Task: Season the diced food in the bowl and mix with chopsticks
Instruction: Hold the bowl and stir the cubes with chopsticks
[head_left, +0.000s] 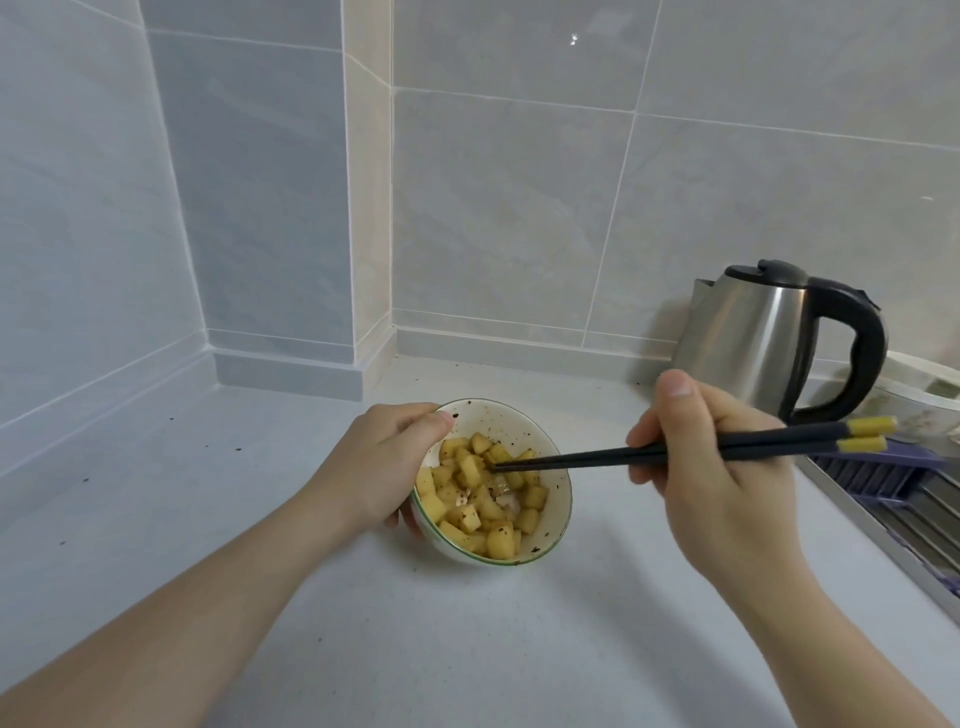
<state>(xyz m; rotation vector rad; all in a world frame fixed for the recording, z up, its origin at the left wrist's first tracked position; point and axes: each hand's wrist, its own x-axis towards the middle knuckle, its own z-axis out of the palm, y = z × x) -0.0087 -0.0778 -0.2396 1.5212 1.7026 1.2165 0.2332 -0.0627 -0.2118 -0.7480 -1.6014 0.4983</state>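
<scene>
A small cream bowl (557, 512) with a green rim stands on the white counter, tilted a little toward me. It holds several yellow diced pieces (480, 499) flecked with dark seasoning. My left hand (382, 467) grips the bowl's left rim, thumb over the edge. My right hand (711, 467) holds a pair of dark chopsticks (597, 458) with yellow ends. Their tips rest among the pieces near the bowl's middle.
A steel electric kettle (769, 340) with a black handle stands at the back right. Right of it lies a sink edge with a purple rack (893, 467) and a white container (924, 395). Tiled walls form a corner behind the bowl. Dark specks dot the counter (415, 634).
</scene>
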